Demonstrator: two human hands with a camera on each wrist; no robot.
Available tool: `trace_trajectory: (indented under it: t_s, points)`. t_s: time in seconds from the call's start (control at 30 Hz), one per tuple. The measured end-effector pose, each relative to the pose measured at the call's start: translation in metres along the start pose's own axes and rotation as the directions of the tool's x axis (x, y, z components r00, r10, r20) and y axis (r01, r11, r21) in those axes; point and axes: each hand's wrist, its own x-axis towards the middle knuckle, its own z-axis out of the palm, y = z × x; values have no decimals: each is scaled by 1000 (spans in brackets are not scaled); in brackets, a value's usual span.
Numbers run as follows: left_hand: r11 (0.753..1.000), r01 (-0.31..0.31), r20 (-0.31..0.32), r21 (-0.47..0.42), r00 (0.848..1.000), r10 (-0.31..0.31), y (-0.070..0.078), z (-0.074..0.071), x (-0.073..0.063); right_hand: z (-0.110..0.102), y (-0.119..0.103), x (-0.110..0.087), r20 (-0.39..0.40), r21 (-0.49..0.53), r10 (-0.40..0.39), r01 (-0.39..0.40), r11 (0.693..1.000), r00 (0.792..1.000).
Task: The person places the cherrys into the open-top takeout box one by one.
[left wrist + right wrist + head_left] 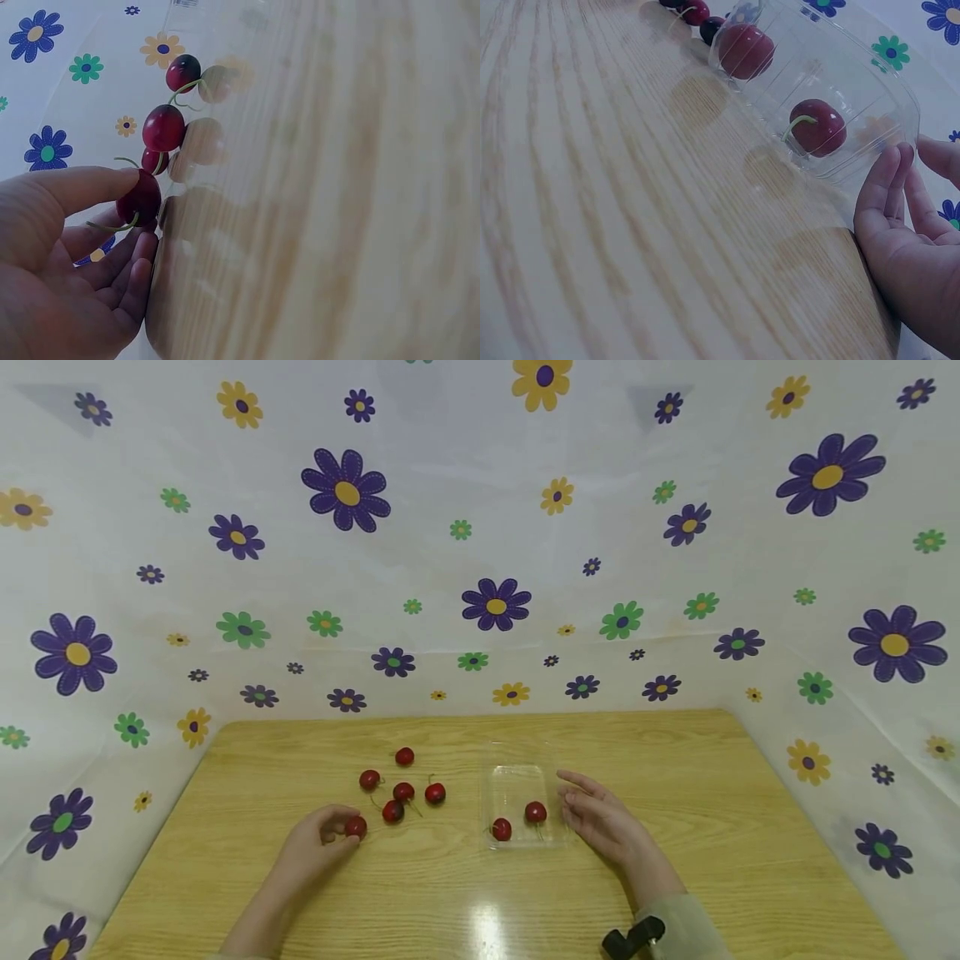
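Note:
My left hand (318, 839) pinches a dark red cherry (356, 827) between thumb and fingers, low over the table's left side. In the left wrist view, the thumb lies against that cherry (139, 199), its green stem pointing toward the palm. Just past it, several loose cherries (403, 792) lie on the wood. A clear plastic container (517, 774) stands right of them, with two cherries (536, 812) in its near part. My right hand (607, 827) is at the container's right side, fingers loosely extended; in the right wrist view, its fingertips (904, 154) are right at the clear wall.
The wooden table (435, 893) reflects light near its front edge. A white cloth (420, 568) printed with flowers hangs behind and along both sides. A black device (633, 937) is strapped at the right wrist, over a light sleeve (686, 927).

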Motion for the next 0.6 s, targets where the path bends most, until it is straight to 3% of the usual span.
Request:
trace_trajectory:
  t_s: [0.27,0.6]
  points:
    - [1000,5,-30,-26,1000,-5,4,2,0,0,-1,0,-3,-9,-4,4,1000,1000]
    - [993,57,-45,-108,997,-62,9,3,-2,2,-1,-1,-31,-10,5,-5,1000,999]
